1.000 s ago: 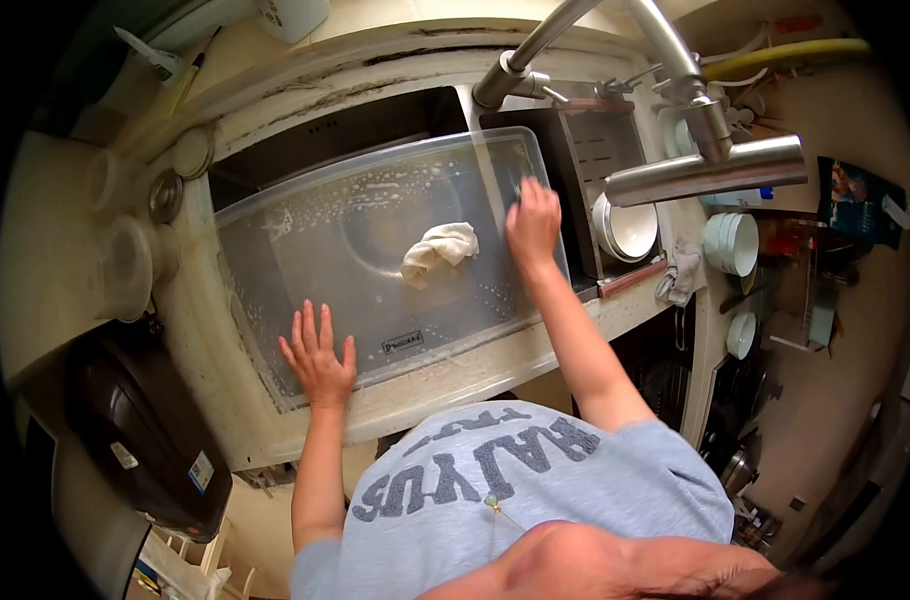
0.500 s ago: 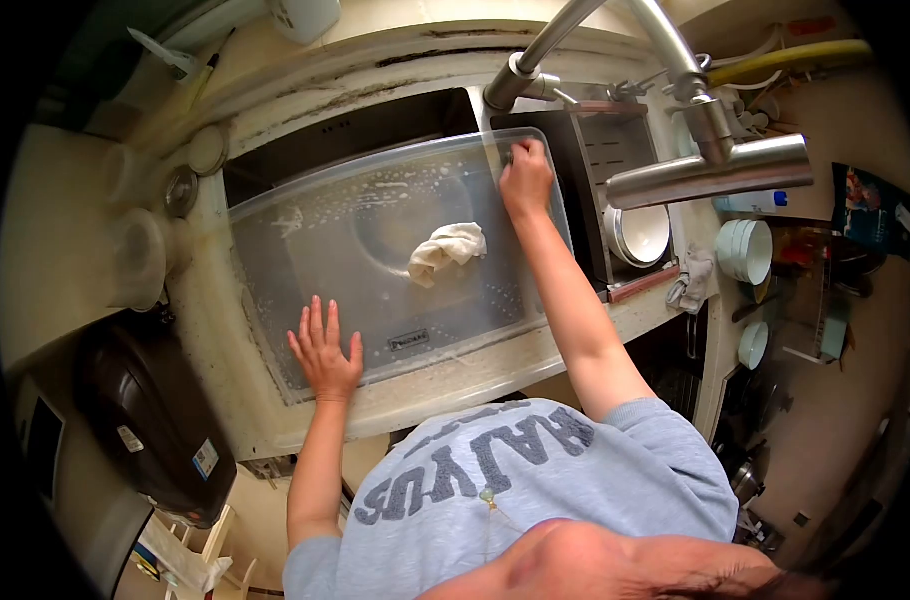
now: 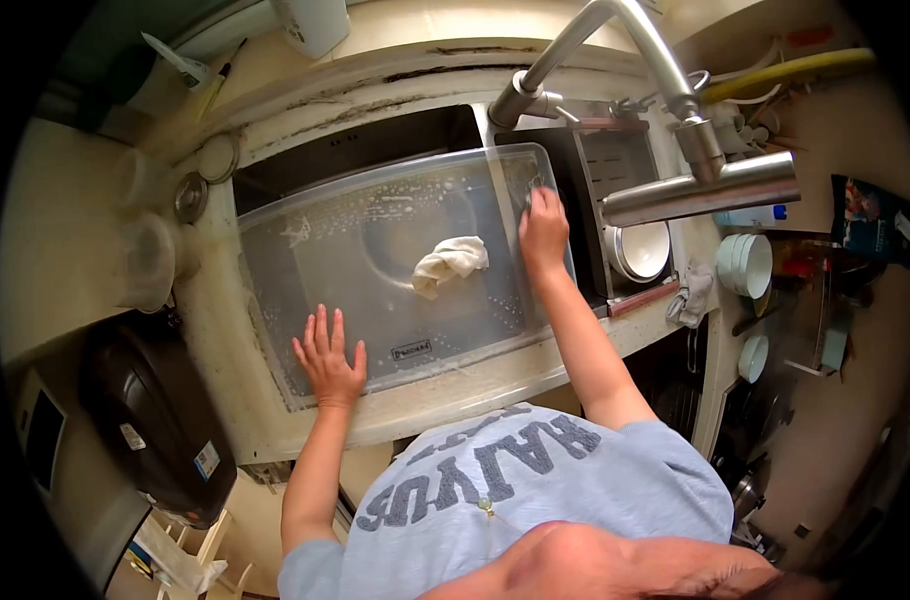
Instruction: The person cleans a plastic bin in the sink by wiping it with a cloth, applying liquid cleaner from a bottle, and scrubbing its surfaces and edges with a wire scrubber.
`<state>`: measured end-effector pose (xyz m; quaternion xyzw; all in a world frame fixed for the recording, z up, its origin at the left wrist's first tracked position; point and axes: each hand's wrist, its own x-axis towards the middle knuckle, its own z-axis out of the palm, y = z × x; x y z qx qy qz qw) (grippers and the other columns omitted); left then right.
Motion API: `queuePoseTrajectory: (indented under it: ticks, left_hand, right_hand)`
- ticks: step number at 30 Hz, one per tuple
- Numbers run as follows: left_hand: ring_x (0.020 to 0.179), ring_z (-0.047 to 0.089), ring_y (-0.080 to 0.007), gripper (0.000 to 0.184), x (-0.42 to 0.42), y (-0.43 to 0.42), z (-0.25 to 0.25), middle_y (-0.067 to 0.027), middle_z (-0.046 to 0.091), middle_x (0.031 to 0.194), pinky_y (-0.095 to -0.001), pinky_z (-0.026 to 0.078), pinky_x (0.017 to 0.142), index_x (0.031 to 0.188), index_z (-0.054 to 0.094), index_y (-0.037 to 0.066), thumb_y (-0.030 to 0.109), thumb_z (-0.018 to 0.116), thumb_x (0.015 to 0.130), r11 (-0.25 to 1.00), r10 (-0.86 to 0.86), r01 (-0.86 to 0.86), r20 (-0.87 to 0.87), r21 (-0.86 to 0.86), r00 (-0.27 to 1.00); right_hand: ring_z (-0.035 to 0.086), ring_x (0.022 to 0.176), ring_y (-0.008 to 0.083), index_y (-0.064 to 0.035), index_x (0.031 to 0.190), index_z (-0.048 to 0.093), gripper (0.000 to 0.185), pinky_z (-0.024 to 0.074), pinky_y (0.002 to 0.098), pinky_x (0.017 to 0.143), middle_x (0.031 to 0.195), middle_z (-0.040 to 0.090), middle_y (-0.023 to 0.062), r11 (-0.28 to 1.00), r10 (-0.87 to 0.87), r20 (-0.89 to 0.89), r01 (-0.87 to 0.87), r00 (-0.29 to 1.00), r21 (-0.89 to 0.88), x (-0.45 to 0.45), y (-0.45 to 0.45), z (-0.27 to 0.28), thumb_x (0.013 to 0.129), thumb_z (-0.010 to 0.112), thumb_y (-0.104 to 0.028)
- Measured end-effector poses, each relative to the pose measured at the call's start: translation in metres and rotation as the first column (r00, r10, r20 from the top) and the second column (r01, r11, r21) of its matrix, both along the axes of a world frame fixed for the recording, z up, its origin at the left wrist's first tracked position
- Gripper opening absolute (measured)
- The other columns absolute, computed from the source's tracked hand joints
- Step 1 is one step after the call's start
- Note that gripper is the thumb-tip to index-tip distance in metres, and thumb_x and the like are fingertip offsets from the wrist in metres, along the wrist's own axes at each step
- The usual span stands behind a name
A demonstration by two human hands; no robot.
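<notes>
A large translucent plastic lid (image 3: 325,260) with foam spots lies across the sink and the counter's front edge. On its middle rests a crumpled white cloth (image 3: 449,264). My left hand (image 3: 331,360) is flat with fingers spread on the lid's near left corner, holding nothing. At the lid's right side, my right hand (image 3: 544,232) is closed and pressed to the surface, around something small that I cannot make out.
The steel faucet (image 3: 700,188) hangs over the right basin, where white bowls (image 3: 639,250) sit. Pale bowls (image 3: 745,265) stand farther right. A dark bin (image 3: 155,420) is at lower left, and plastic containers (image 3: 147,262) stand left of the sink.
My right hand went up towards the lid's far right corner, then came back down along its right side. My left hand has stayed on the lid, and the view has shifted slightly.
</notes>
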<state>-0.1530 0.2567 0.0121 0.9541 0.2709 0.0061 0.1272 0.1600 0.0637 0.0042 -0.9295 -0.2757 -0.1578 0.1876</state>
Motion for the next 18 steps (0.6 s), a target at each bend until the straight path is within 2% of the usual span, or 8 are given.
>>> queuePoseTrajectory:
  ticks: [3, 4, 7, 9, 11, 12, 14, 18]
  left_hand:
    - [0.132, 0.025, -0.028, 0.062, -0.005, 0.002, 0.004, -0.0073, 0.03, 0.144, -0.0541, 0.015, 0.106, 0.135, 0.039, 0.015, 0.03, 0.058, 0.077, 1.0, -0.013, 0.013, 0.005, 0.005, 1.0]
    - [0.132, 0.025, -0.028, 0.062, -0.005, 0.001, 0.002, -0.0073, 0.03, 0.144, -0.0541, 0.015, 0.106, 0.135, 0.039, 0.015, 0.03, 0.058, 0.077, 1.0, -0.007, 0.007, 0.003, 0.005, 1.0]
    - [0.132, 0.026, -0.0279, 0.063, -0.007, 0.003, 0.004, -0.0073, 0.03, 0.144, -0.0539, 0.015, 0.106, 0.135, 0.04, 0.015, 0.029, 0.058, 0.077, 1.0, -0.007, 0.007, 0.001, 0.002, 1.0]
    - [0.132, 0.026, -0.0278, 0.063, 0.0, 0.001, 0.001, -0.0073, 0.03, 0.144, -0.0537, 0.015, 0.107, 0.135, 0.04, 0.015, 0.029, 0.059, 0.077, 1.0, 0.011, -0.011, 0.025, -0.006, 1.0]
    - [0.132, 0.026, -0.0274, 0.063, -0.002, 0.002, 0.003, -0.0071, 0.03, 0.144, -0.0532, 0.015, 0.107, 0.135, 0.04, 0.015, 0.029, 0.058, 0.076, 1.0, 0.008, -0.008, 0.029, -0.011, 1.0]
    - [0.132, 0.026, -0.0274, 0.063, -0.003, 0.002, 0.003, -0.0071, 0.03, 0.144, -0.0532, 0.015, 0.107, 0.135, 0.04, 0.015, 0.029, 0.058, 0.076, 1.0, 0.008, -0.008, 0.027, -0.011, 1.0]
    - [0.132, 0.026, -0.0271, 0.062, -0.003, 0.002, 0.004, -0.007, 0.03, 0.144, -0.0528, 0.015, 0.107, 0.134, 0.04, 0.015, 0.029, 0.058, 0.077, 1.0, 0.006, -0.006, 0.029, -0.005, 1.0]
    - [0.132, 0.026, -0.0272, 0.062, -0.002, 0.002, 0.0, -0.007, 0.03, 0.144, -0.0527, 0.015, 0.107, 0.134, 0.04, 0.014, 0.029, 0.058, 0.077, 1.0, 0.012, -0.012, 0.021, -0.008, 1.0]
  right_hand:
    - [0.056, 0.091, 0.0342, 0.0013, 0.093, 0.058, 0.021, 0.0485, 0.0399, 0.076, 0.099, 0.055, 0.0152, 0.986, -0.152, -0.104, 0.144, 0.983, -0.079, 0.03, 0.043, -0.006, 0.072, 0.058, 0.0]
    - [0.056, 0.091, 0.0342, 0.0013, 0.093, 0.058, 0.021, 0.0485, 0.0399, 0.076, 0.099, 0.055, 0.0152, 0.987, -0.15, -0.106, 0.143, 0.983, -0.076, 0.027, 0.045, -0.006, 0.072, 0.058, 0.0]
    - [0.054, 0.095, 0.037, -0.0009, 0.1, 0.057, 0.027, 0.0464, 0.0417, 0.08, 0.108, 0.052, 0.0185, 0.991, 0.108, -0.187, -0.09, 0.976, 0.1, -0.005, 0.028, 0.003, 0.073, 0.059, -0.002]
    - [0.049, 0.104, 0.0361, -0.0042, 0.109, 0.056, 0.035, 0.0424, 0.0446, 0.086, 0.115, 0.049, 0.0184, 0.999, 0.047, -0.193, -0.041, 0.98, 0.035, -0.036, 0.004, 0.013, 0.075, 0.059, -0.004]
    - [0.043, 0.111, 0.0338, -0.0088, 0.117, 0.054, 0.041, 0.0376, 0.0462, 0.09, 0.121, 0.046, 0.0169, 0.993, 0.001, -0.105, -0.013, 0.995, -0.116, -0.057, -0.021, 0.019, 0.076, 0.059, -0.006]
    - [0.043, 0.111, 0.0338, -0.0088, 0.117, 0.054, 0.041, 0.0376, 0.0462, 0.09, 0.121, 0.046, 0.0169, 0.993, 0.001, -0.106, -0.013, 0.994, -0.116, -0.066, -0.03, 0.02, 0.076, 0.059, -0.006]
    - [0.041, 0.113, 0.0307, -0.0105, 0.12, 0.053, 0.045, 0.0344, 0.0451, 0.093, 0.124, 0.045, 0.015, 0.97, -0.082, -0.126, 0.05, 0.989, -0.237, -0.083, -0.046, 0.024, 0.076, 0.061, -0.008]
    - [0.047, 0.107, 0.0295, -0.0041, 0.121, 0.051, 0.044, 0.0397, 0.0433, 0.086, 0.117, 0.05, 0.0145, 0.967, -0.059, -0.172, 0.013, 0.983, -0.256, -0.086, -0.063, 0.024, 0.077, 0.057, -0.006]
